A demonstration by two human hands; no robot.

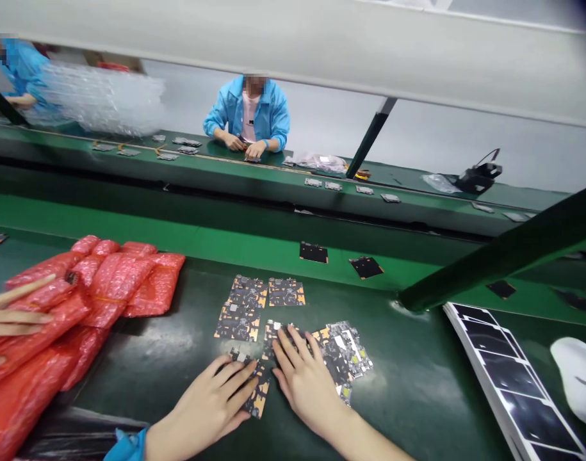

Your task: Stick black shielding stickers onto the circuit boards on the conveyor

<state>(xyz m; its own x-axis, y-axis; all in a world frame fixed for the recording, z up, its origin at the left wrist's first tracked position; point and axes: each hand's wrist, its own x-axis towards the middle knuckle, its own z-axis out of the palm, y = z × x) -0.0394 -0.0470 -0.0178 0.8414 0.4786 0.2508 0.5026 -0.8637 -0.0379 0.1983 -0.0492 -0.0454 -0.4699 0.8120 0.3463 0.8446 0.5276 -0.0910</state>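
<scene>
Several small black-and-orange circuit boards (247, 301) lie spread on the dark green bench in front of me. My left hand (211, 403) lies flat, fingers apart, pressing on one board (258, 394) at the near edge of the group. My right hand (305, 378) rests flat beside it, fingertips on another board (278, 333). A small overlapping pile of boards (345, 352) sits just right of my right hand. Neither hand grips anything.
Red bubble-wrap bags (81, 301) are heaped at the left, with another person's fingers (14, 314) on them. A sheet of black labels (508, 378) lies at the right. Two black pads (314, 252) ride the green conveyor. Across it, a person in a blue coat (249, 115) works.
</scene>
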